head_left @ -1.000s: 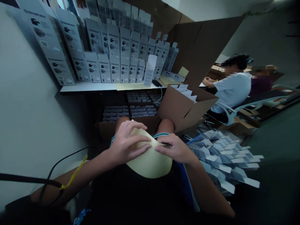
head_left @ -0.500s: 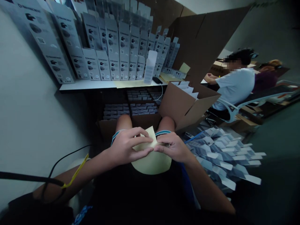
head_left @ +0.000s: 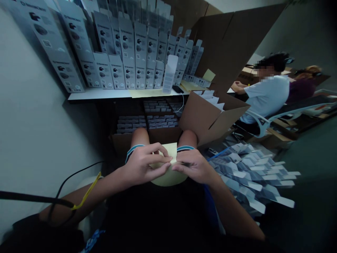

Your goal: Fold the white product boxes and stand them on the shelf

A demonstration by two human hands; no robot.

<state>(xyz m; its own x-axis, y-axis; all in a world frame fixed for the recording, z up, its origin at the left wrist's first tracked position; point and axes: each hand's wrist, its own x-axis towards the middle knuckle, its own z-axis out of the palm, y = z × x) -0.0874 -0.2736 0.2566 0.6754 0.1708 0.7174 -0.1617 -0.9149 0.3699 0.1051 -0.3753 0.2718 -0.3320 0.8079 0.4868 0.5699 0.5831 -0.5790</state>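
A pale yellow sheet (head_left: 170, 180), perhaps of paper, lies curved over my lap between my knees. My left hand (head_left: 147, 163) pinches it near its middle, with the thumb and fingertips together. Right beside those fingertips, the thumb and index finger of my right hand (head_left: 193, 164) close on the same sheet. The two sets of fingertips almost touch. Whether a small piece is between them is hidden.
Rows of printed boxes (head_left: 129, 56) stand on a white shelf (head_left: 105, 93). An open carton (head_left: 198, 110) with white flaps is ahead right; many clear boxes (head_left: 247, 172) pile at my right. A black cable (head_left: 34, 198) hangs left. A co-worker (head_left: 268, 88) sits right.
The sheet has shifted and tilted: its upper corner now stands further right, and its lower curved edge sits higher. My hands stay almost in place, still pinching.
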